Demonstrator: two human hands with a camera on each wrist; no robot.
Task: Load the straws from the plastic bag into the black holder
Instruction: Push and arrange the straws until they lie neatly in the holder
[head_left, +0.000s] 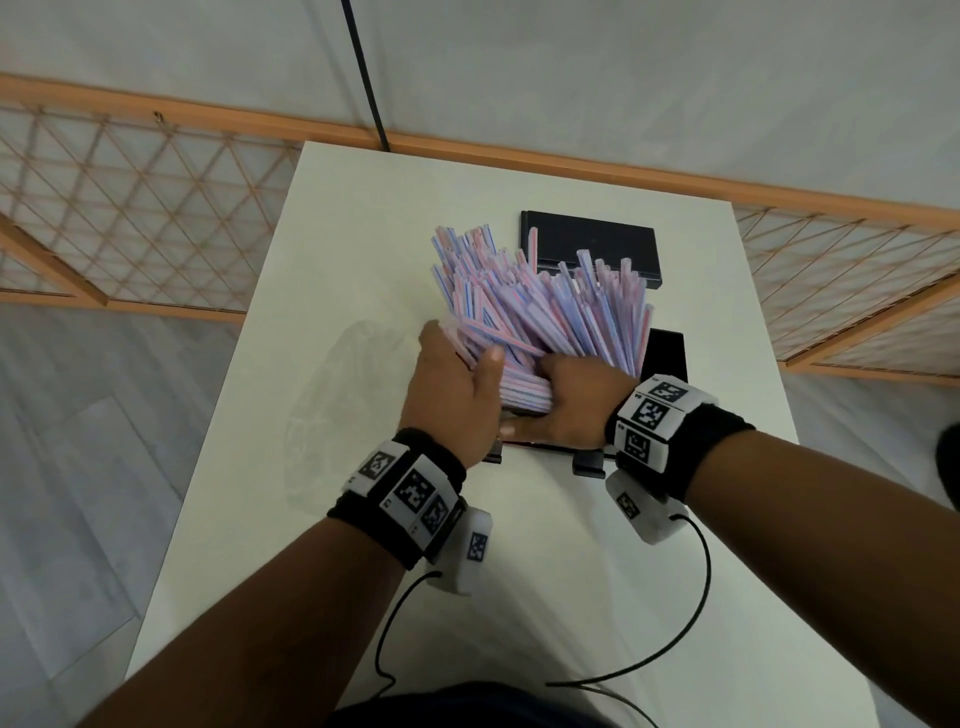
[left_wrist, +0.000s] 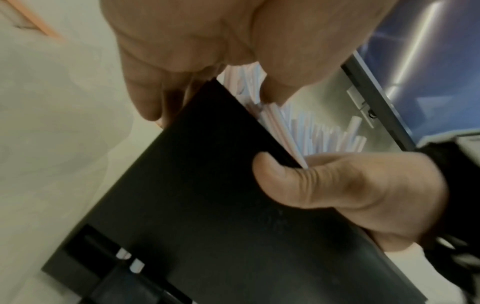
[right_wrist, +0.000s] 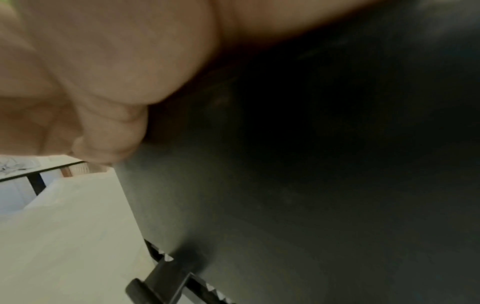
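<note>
A thick bundle of pink-and-blue striped straws (head_left: 545, 306) stands fanned out in the black holder (head_left: 666, 353) at the middle of the white table. My left hand (head_left: 457, 379) grips the bundle's left side, thumb across the front. My right hand (head_left: 566, 395) curls its fingers into the straws from the right, with its thumb along the holder's front wall. The left wrist view shows that thumb pressed on the holder (left_wrist: 207, 205), the straws (left_wrist: 311, 133) behind it and my left hand (left_wrist: 207, 82) above. The right wrist view shows only my right hand (right_wrist: 103, 82) against the holder (right_wrist: 311, 185).
A flat black lid (head_left: 592, 244) lies behind the holder. A clear, crumpled plastic bag (head_left: 337, 405) lies on the table (head_left: 363, 234) left of my hands. Thin black cables (head_left: 696, 613) hang from my wrists near the front edge. A wooden lattice screen (head_left: 130, 208) stands beyond the table.
</note>
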